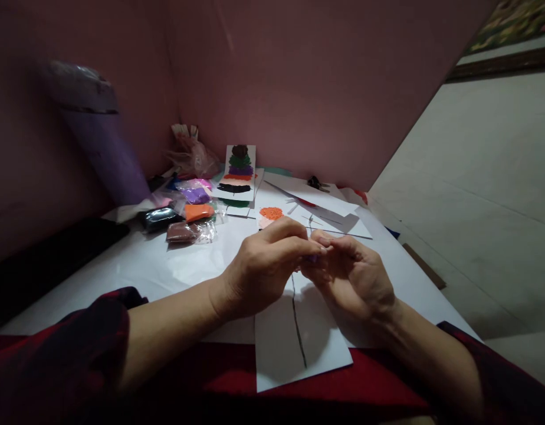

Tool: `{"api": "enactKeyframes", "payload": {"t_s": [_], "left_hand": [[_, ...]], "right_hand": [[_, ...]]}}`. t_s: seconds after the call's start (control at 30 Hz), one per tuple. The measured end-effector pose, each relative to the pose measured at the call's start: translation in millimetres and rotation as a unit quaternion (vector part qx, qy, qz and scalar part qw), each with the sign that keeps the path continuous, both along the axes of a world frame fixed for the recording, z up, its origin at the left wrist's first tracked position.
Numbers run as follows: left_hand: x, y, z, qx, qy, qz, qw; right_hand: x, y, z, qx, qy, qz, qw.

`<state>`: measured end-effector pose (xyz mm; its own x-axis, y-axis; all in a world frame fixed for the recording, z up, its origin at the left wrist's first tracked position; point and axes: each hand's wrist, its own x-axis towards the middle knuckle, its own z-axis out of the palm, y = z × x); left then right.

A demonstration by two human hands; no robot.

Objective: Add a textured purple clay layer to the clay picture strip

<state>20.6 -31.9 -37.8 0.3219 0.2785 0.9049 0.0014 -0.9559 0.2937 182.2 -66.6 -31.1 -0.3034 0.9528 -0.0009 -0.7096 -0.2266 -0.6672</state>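
Over a white sheet (pixel 299 348) with one dark line, your two hands meet: left hand (pixel 266 268) and right hand (pixel 350 277) pinch one small purple bit (pixel 314 258). Beyond, four soft clay packets (pixel 184 215) in crinkled plastic lie on the bench (pixel 166 265).

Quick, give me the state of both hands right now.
Left hand: fingers pinched shut on a small purple piece, above the white sheet.
Right hand: fingertips closed on the same purple piece.
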Motion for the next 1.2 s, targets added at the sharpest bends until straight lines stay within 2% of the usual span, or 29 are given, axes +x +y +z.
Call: {"api": "enactKeyframes", "payload": {"t_s": [0.07, 0.23, 0.4, 0.47, 0.53, 0.6, 0.8, 1.0, 1.13, 1.2], "left_hand": [[0.4, 0.1, 0.7, -0.017, 0.001, 0.003, 1.0], [-0.6, -0.1, 2.6, -0.075, -0.066, 0.022, 0.995], [0.4, 3.3, -2.0, -0.02, -0.011, 0.015, 1.0], [1.0, 3.5, -2.8, -0.022, -0.01, 0.009, 1.0], [1.0, 2.4, -2.0, -0.07, -0.035, 0.004, 0.997], [0.6, 0.4, -0.3, -0.147, -0.063, -0.012, 0.987], [2.4, -0.9, 1.7, -0.345, -0.083, -0.064, 0.933], [4.9, 2.2, 1.6, -0.362, -0.086, -0.028, 0.928], [4.1, 1.5, 3.8, -0.469, -0.104, -0.085, 0.873], [4.1, 0.9, 4.2, -0.497, -0.115, -0.09, 0.855]], "right_hand": [[-0.1, -0.3, 0.4, 0.002, 0.0, 0.0, 1.0], [0.4, 0.2, 1.1, -0.001, 0.004, -0.028, 1.0], [0.4, -1.7, -1.0, 0.006, -0.009, -0.013, 1.0], [0.2, -2.6, -0.7, 0.009, -0.015, -0.013, 1.0], [0.0, -2.6, 0.7, 0.006, -0.011, -0.024, 1.0], [0.1, -1.9, 2.0, 0.0, -0.001, -0.038, 0.999], [1.6, 1.1, 0.8, -0.007, 0.008, -0.047, 0.999], [-0.1, 0.3, 0.7, 0.003, -0.005, -0.041, 0.999], [-0.8, 0.0, 0.6, 0.011, -0.022, -0.056, 0.998], [-0.4, 0.3, -0.3, 0.018, -0.028, -0.057, 0.998]]}}
